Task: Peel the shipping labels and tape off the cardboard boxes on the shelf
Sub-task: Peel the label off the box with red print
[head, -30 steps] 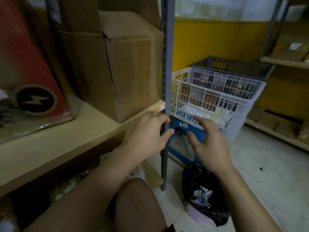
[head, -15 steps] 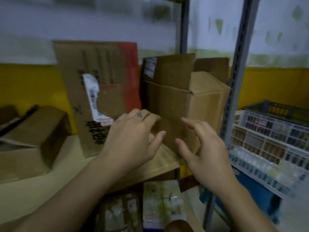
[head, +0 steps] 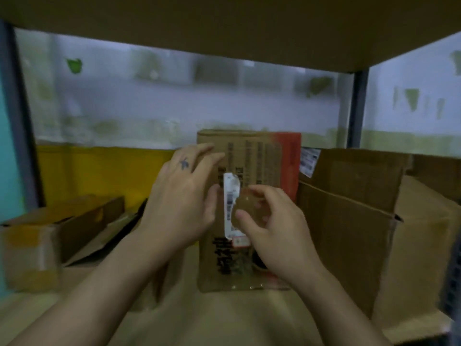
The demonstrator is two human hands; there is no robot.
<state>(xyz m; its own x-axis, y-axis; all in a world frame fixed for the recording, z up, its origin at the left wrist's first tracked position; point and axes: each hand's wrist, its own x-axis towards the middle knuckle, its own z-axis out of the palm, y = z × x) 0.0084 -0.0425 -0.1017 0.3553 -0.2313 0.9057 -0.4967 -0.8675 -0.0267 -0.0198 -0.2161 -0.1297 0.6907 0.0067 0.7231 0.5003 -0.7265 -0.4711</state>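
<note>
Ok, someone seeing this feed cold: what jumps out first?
The torn white label on the upright box, mid-shelf, draws the eye first. Both hands crowd it: the left hand flat against the box's left side, the right hand curled at the label's right edge. A second label shows on the open box to the right.

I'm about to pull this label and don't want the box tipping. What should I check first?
1. Upright brown cardboard box with red edge stands on the wooden shelf: ok.
2. Left hand lies flat against the box's upper left: ok.
3. Right hand is at the torn white shipping label: ok.
4. Its grip on that label: cannot tell, blurred.
5. White label on the open brown box at right removed: not ok.
</note>
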